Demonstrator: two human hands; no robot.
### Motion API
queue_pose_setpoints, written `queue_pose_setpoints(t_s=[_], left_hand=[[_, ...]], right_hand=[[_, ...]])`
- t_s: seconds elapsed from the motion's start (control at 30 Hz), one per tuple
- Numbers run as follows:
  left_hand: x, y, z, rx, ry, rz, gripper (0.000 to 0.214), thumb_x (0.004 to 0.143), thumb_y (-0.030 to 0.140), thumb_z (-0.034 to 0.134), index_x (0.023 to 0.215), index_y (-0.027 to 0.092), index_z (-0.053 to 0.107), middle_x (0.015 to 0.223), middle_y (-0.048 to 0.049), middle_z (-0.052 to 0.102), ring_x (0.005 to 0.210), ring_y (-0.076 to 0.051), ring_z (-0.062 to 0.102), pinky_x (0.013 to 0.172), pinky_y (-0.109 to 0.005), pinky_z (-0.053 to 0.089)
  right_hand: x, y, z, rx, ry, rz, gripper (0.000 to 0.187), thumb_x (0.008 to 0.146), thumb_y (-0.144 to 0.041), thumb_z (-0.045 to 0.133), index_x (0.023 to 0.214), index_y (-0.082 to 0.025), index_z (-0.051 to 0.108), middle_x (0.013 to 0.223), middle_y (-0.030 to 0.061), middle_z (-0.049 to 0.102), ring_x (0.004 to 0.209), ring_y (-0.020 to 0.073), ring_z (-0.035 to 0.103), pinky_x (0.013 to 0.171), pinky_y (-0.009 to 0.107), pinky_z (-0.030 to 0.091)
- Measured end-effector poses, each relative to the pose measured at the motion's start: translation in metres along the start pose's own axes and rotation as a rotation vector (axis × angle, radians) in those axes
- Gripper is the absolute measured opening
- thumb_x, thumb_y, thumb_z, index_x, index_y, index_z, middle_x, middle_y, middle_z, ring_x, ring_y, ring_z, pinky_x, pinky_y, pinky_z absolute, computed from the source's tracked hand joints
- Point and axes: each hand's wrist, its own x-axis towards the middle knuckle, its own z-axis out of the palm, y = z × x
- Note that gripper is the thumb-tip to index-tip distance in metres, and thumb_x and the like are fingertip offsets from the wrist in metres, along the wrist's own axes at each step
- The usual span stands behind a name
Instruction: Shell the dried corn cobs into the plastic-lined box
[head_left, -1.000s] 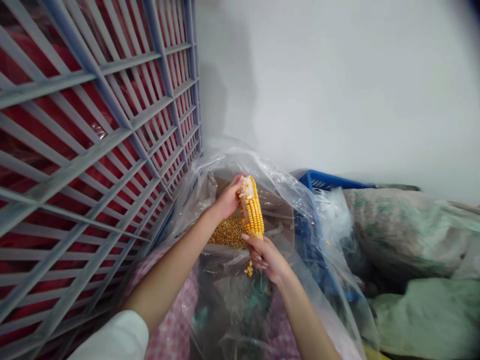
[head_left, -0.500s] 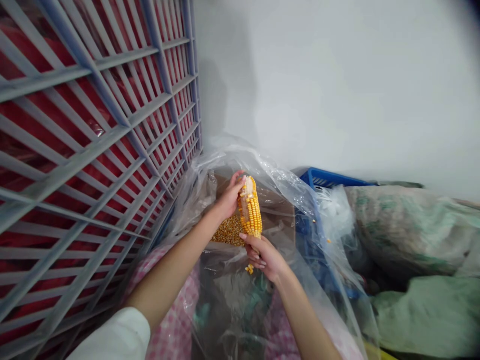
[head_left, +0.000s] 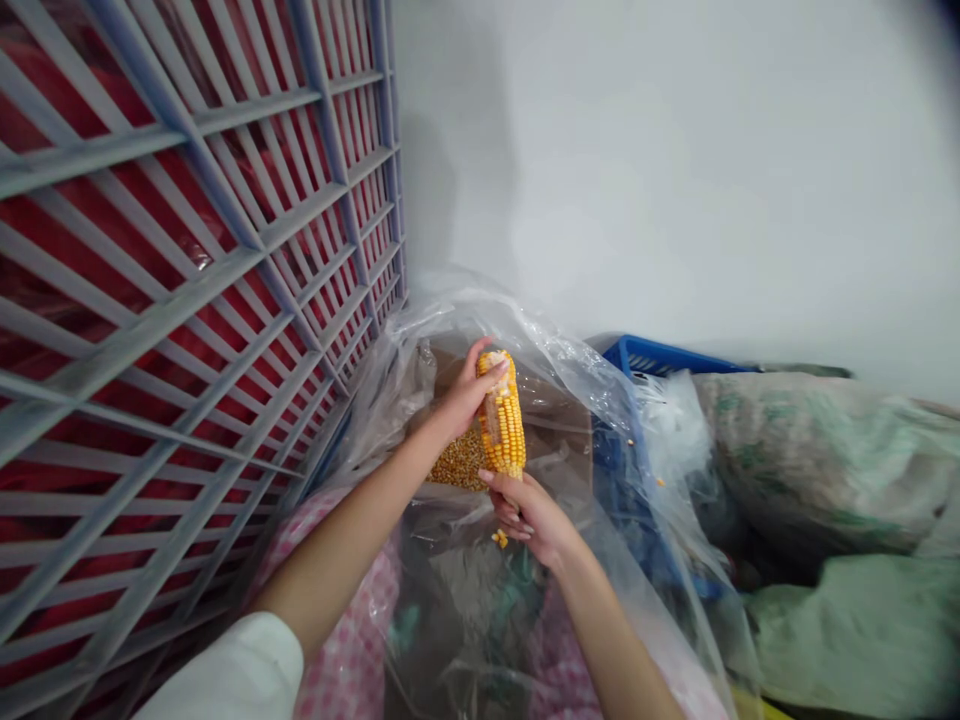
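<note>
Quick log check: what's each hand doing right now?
Left hand: closed on the upper end of the corn cob, thumb across its top.
Right hand: closed around the cob's lower end.

Storage space — slatted crate [head_left: 256,250], bulging sacks [head_left: 817,460], pale wall [head_left: 675,180]

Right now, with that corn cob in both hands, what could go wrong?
The corn cob could slip if the left hand near its top or the right hand at its bottom end loosens. The loose kernels just below the right hand might scatter into folds of the clear plastic, away from the kernel pile.
</note>
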Motion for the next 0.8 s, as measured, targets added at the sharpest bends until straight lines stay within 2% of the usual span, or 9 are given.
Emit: queue_pose_setpoints(t_s=[0.1,0.2,0.27,0.37,0.5,0.67,0.73,0.8], left_hand=[[0.002,-0.003,0.000,0.019,0.047,0.015,0.055,0.064,0.036,0.066,0.115,0.030,0.045,0.086,0.0008,0.058,0.070,-0.012,0.055,0.063,-0.022,0.044],[0.005,-0.002,-0.001,-0.080,0.048,-0.032,0.043,0.073,0.047,0.053,0.110,0.026,0.050,0.087,-0.0012,0.058,0.074,-0.012,0.056,0.067,-0.023,0.045],[0.007,-0.001,-0.001,-0.122,0.019,-0.037,0.040,0.077,0.045,0.049,0.112,0.026,0.050,0.088,-0.0012,0.058,0.076,-0.013,0.056,0.069,-0.023,0.044],[0.005,-0.001,-0.001,-0.102,-0.006,0.005,0.044,0.075,0.037,0.055,0.117,0.032,0.045,0.088,0.0011,0.058,0.076,-0.012,0.056,0.069,-0.023,0.044],[0.002,-0.005,0.000,-0.050,0.015,0.025,0.048,0.074,0.037,0.057,0.119,0.034,0.042,0.086,0.0019,0.058,0.074,-0.011,0.056,0.067,-0.022,0.044],[0.001,-0.002,0.001,-0.074,0.028,-0.006,0.043,0.073,0.044,0.056,0.112,0.029,0.050,0.089,-0.0001,0.059,0.075,-0.012,0.056,0.068,-0.022,0.044],[0.001,0.004,0.003,-0.147,-0.010,-0.054,0.043,0.074,0.049,0.052,0.111,0.028,0.051,0.088,-0.0013,0.059,0.075,-0.014,0.057,0.068,-0.025,0.045],[0.000,0.009,0.004,-0.220,-0.074,-0.097,0.043,0.073,0.046,0.054,0.112,0.027,0.050,0.089,-0.0019,0.058,0.074,-0.016,0.058,0.068,-0.028,0.046]], right_hand=[[0.001,0.000,0.000,-0.001,0.010,0.019,0.041,0.065,-0.040,0.064,0.050,-0.018,0.033,0.034,-0.0111,0.031,0.026,-0.0007,0.015,0.029,0.017,0.007],[0.001,-0.001,0.000,0.019,0.001,0.005,0.042,0.065,-0.040,0.064,0.050,-0.017,0.033,0.033,-0.0112,0.030,0.026,-0.0009,0.014,0.029,0.017,0.008],[0.001,-0.003,-0.001,0.038,-0.013,-0.002,0.043,0.066,-0.040,0.063,0.049,-0.018,0.032,0.033,-0.0112,0.029,0.026,-0.0009,0.014,0.029,0.017,0.008],[0.001,-0.003,-0.001,0.058,-0.028,0.006,0.043,0.067,-0.039,0.063,0.048,-0.017,0.032,0.032,-0.0109,0.029,0.026,-0.0007,0.014,0.029,0.017,0.007],[0.000,-0.001,0.001,0.061,-0.037,0.024,0.042,0.066,-0.039,0.064,0.047,-0.017,0.033,0.032,-0.0107,0.030,0.026,-0.0008,0.015,0.029,0.017,0.006],[-0.001,-0.004,0.005,0.083,-0.085,0.048,0.046,0.064,-0.041,0.065,0.044,-0.017,0.030,0.031,-0.0107,0.028,0.025,-0.0011,0.014,0.028,0.017,0.005],[-0.003,-0.007,0.004,0.095,-0.120,0.047,0.047,0.064,-0.041,0.065,0.045,-0.017,0.029,0.030,-0.0109,0.027,0.025,-0.0012,0.014,0.028,0.017,0.006],[-0.004,-0.008,0.003,0.112,-0.153,0.042,0.046,0.064,-0.041,0.065,0.046,-0.018,0.029,0.031,-0.0112,0.028,0.025,-0.0012,0.014,0.028,0.017,0.006]])
